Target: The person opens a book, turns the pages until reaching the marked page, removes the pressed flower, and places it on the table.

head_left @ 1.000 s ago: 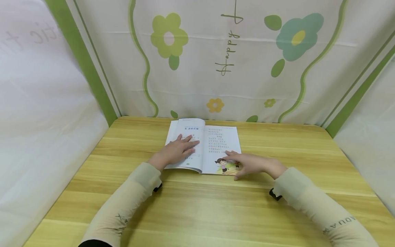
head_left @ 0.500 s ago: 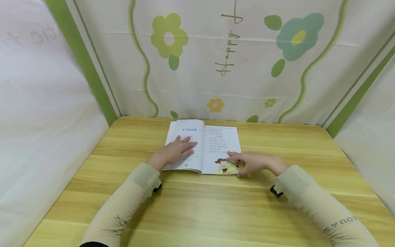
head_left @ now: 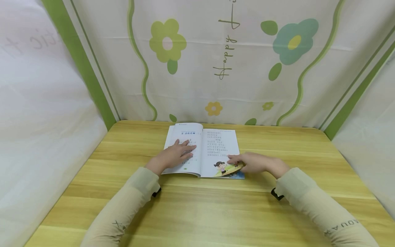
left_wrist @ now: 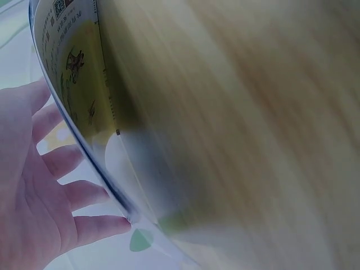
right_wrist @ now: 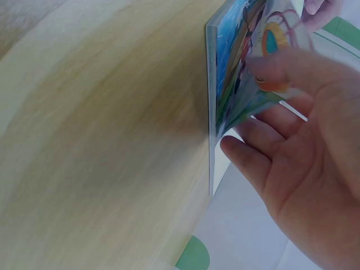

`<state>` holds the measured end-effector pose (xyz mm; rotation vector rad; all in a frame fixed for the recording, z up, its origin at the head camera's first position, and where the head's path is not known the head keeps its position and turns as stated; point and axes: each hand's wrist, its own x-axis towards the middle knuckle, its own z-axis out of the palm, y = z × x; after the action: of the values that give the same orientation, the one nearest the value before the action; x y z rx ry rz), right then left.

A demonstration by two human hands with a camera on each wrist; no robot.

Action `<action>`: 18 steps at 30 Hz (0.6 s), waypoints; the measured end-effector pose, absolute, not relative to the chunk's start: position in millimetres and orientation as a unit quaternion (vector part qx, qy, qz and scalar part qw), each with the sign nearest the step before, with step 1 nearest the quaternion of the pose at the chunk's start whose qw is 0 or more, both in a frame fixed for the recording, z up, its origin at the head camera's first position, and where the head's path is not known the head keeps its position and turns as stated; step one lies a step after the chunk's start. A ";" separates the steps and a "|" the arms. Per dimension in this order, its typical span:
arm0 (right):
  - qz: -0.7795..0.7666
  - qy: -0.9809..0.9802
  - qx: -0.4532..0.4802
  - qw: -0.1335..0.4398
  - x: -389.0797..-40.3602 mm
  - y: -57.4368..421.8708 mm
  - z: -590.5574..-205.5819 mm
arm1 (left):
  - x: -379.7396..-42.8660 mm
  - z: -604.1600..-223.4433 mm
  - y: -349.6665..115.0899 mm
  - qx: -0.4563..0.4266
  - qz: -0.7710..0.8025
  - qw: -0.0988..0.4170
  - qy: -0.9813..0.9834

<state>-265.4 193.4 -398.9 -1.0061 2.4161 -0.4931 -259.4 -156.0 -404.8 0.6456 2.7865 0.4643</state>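
Observation:
An open book [head_left: 213, 144] lies at the far side of the table, with printed text on both pages. My left hand [head_left: 172, 156] rests on the left page, fingers spread and extended; the left wrist view shows its fingers [left_wrist: 101, 227] along the book's edge. At the lower right corner, my right hand [head_left: 254, 162] pinches a page [head_left: 216, 171] with a drawn child on it. That corner bends up, and a blue picture [head_left: 237, 175] shows beneath it. In the right wrist view the thumb is against the colourful underside of the raised page [right_wrist: 279, 42].
The wooden table [head_left: 197, 212] stretches toward me. Behind it hangs a white curtain [head_left: 197, 68] printed with flowers and "Happy", and white fabric walls [head_left: 40, 103] stand at both sides. A sleeve covers each forearm.
The right hand has closed on the lower right page corner and bent it up, uncovering a blue picture beneath. The left hand stays on the left page, which has settled flatter.

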 end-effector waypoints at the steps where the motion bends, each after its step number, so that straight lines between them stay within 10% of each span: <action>1: -0.178 0.884 -0.367 0.227 -265.9 193.2 -399.0 | -258.9 -404.6 -155.9 0.221 0.160 0.121 0.954; 18: -0.226 0.901 -0.351 0.120 -276.8 194.9 -402.6 | -256.5 -406.3 -158.1 0.225 0.171 0.124 0.951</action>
<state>-276.8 194.9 -402.6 -1.0248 2.6321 -0.6592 -256.5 -158.1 -406.3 0.6563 2.7726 0.4983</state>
